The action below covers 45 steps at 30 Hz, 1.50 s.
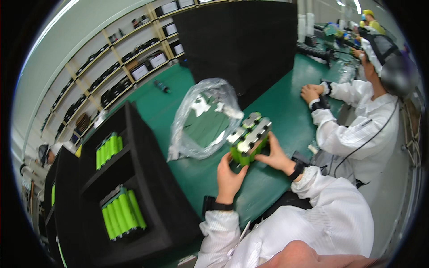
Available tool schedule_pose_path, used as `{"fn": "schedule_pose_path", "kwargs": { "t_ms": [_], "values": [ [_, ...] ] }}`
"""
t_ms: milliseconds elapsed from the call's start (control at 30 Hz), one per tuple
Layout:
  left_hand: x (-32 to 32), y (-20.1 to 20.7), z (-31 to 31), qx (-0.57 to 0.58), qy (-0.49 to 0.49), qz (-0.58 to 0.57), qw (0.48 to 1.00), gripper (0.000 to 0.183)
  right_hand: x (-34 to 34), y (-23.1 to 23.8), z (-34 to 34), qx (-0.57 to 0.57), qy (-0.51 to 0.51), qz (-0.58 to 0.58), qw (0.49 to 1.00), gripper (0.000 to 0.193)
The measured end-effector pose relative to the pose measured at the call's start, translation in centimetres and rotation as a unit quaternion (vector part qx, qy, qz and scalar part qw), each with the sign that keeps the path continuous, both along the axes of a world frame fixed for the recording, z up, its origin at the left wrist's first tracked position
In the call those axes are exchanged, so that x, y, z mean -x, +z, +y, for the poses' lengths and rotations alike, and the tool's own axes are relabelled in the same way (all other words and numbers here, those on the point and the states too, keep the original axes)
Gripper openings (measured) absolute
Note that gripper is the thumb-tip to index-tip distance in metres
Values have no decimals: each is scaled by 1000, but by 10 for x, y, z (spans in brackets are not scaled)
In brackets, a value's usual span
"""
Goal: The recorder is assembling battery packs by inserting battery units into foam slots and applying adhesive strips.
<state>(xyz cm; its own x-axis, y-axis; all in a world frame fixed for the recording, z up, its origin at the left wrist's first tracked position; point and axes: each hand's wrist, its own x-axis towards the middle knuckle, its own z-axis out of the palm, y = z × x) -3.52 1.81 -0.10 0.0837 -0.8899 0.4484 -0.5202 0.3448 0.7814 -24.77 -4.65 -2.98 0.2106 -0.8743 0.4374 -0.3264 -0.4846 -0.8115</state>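
A black box [149,192] with compartments holds green cells: a smaller group [108,150] in the upper compartment, a larger group [123,214] in the lower. On the green tabletop [286,100] lies a clear bag [178,134]; whether its white patches are contents or glare, I cannot tell. Shelf labels [157,60] are too small to read. The pack [250,138], bright green cells under silvery plates, tilts over the tabletop beside the bag, left hand [229,177] and right hand [278,157] clamping its opposite sides with their fingers.
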Motion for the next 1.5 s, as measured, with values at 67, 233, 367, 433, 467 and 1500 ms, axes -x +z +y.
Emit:
{"fn": "schedule_pose_path", "kwargs": {
  "t_ms": [67, 233, 367, 433, 467, 1500],
  "values": [
    [4, 4, 8, -8, 12, -9, 1000, 60, 0, -4, 6, 21, -15, 57, 998, 118],
    [15, 20, 25, -62, 26, -16, 998, 53, 4, 22, 24, -49, 95, 26, 994, 138],
    [24, 29, 32, -96, 20, -26, 995, 36, -1, 18, 24, -70, 113, 3, 991, 137],
    [26, 25, 34, -88, 11, -45, 995, 27, -2, 13, 20, -102, 129, 10, 986, 137],
    [27, 25, 35, -90, 8, -44, 995, 27, -3, 11, 19, -131, 145, 15, 981, 137],
    [18, 63, 58, -116, -52, 214, 968, 13, -6, 20, 18, -162, 140, -21, 977, 138]
  ]
}}
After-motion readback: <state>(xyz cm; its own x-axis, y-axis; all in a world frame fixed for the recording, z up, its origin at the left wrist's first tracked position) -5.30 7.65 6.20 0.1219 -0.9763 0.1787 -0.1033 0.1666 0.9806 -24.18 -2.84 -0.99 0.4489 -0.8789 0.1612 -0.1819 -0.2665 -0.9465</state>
